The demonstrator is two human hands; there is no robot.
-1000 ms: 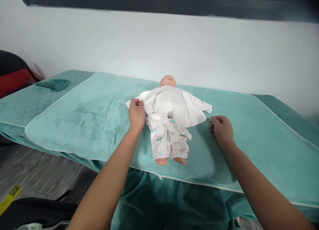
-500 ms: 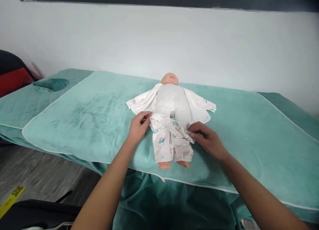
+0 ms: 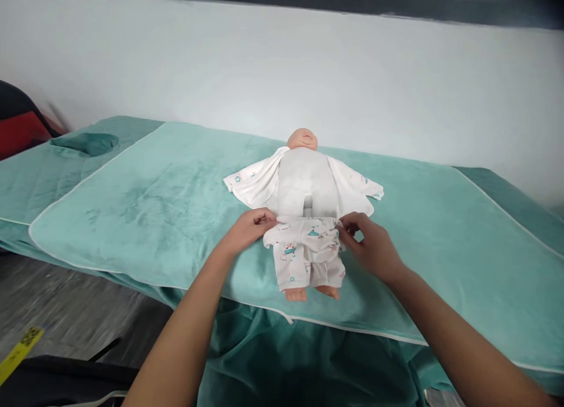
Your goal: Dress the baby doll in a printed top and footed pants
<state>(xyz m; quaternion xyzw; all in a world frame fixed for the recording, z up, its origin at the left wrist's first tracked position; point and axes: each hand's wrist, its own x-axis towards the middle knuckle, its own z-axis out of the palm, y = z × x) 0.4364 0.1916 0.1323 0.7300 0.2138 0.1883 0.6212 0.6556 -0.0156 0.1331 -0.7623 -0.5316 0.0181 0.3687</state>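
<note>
A baby doll lies on its back, head toward the wall and feet toward me. Small white printed pants cover its legs, bunched near the hips, with the bare feet showing below the cuffs. My left hand pinches the waistband at its left end. At the right end, my right hand grips the same waistband between thumb and fingers. A white long-sleeved baby shirt lies spread open under the doll's grey torso, its sleeves out to both sides.
The doll rests on a green padded bed cover with white piping. A face hole is at the bed's left end. Behind stands a white wall. A black and red chair is at far left, and yellow tape marks the floor.
The pants' waistband has been drawn down toward the feet and now runs level across the hips. Both hands moved slightly toward me with it.
</note>
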